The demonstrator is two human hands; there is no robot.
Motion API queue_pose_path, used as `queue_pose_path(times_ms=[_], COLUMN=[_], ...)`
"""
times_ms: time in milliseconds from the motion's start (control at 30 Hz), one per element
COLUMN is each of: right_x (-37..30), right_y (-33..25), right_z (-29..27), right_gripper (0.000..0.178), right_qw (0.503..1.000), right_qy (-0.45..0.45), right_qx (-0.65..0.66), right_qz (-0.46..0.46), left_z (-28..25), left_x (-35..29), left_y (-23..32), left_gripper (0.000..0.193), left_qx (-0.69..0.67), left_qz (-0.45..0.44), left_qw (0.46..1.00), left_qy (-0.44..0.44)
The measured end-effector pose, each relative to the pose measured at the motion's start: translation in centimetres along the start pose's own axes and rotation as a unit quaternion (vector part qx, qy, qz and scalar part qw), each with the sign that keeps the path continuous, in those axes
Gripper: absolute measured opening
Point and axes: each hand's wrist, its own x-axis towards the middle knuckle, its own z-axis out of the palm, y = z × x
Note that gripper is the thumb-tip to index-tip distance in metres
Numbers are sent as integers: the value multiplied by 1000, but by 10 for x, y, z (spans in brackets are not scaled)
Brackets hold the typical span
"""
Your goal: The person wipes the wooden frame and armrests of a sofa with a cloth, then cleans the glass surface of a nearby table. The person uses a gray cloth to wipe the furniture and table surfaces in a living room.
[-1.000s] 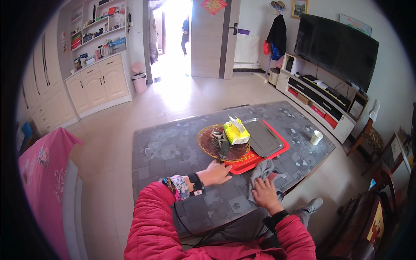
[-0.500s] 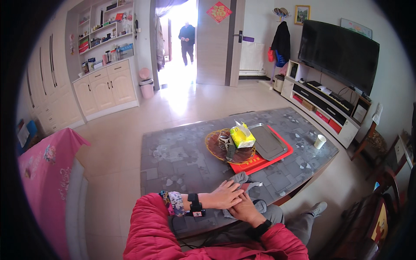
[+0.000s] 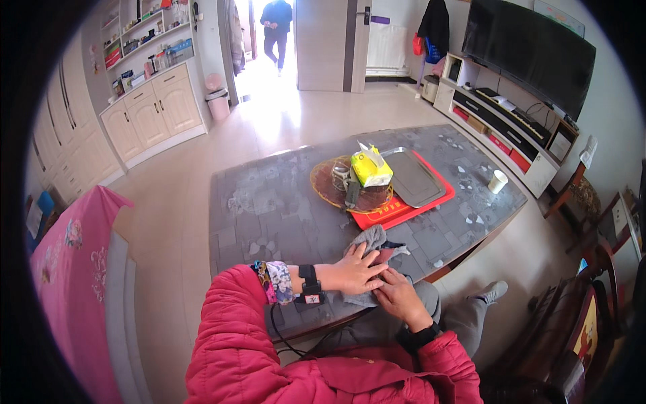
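Observation:
A rumpled grey cloth point(image 3: 369, 237) with a dull red patch lies on the near edge of the patterned grey table point(image 3: 259, 232). My left hand point(image 3: 356, 271) rests flat across it, fingers spread. Close beside, my right hand point(image 3: 401, 296) lies with its fingers stretched toward the left fingertips, over the cloth's near right side. Both hands cover part of the cloth. Beyond them stands a yellow-rimmed woven basket point(image 3: 324, 195) with a dark remote-like object point(image 3: 352, 194) and a yellow tissue pack point(image 3: 371, 172). Beside it, a metal tray point(image 3: 410, 176) rests on a red tray point(image 3: 377, 217).
A white paper cup point(image 3: 497, 182) stands at the table's right end. Wooden chairs point(image 3: 595, 269) are at the right. On the left is a pink-covered piece of furniture point(image 3: 74, 283). Another person point(image 3: 276, 27) is in the bright doorway, and a television point(image 3: 528, 54) stands at the far right.
My view has tilted downward, so the room sits higher in the picture. My hands, overlapping before, now lie more side by side on the cloth. The person in the doorway appears nearer.

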Motion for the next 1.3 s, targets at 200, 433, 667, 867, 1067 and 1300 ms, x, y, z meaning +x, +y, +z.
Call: queue_pose_path(times_ms=[200, 433, 667, 867, 1067, 1300], right_x=[-3, -8, -6, -21, -57, -73], right_y=[-11, -9, -13, -8, 2, -1], right_z=[8, -12, -29, -25, -27, -41], right_gripper=[29, 30, 28, 23, 21, 20], right_qw=[997, 988, 979, 985, 980, 969], right_qy=[5, 23, 95, 102, 118, 162], right_qx=[-70, 94, 59, 51, 65, 114], right_qz=[27, 121, 170, 126, 148, 148], left_z=[-2, -17, -15, -6, -33, -34], left_x=[-8, 1, 5, -13, -56, -35], left_y=[-6, -3, -4, -22, -17, 17], left_gripper=[49, 52, 52, 49, 55, 74], left_qx=[26, -10, 4, 33, 33, 47], left_qz=[46, 17, 39, 74, 66, 26], left_qw=[998, 999, 996, 996, 993, 976], left_qy=[34, -39, -80, -39, -88, -210])
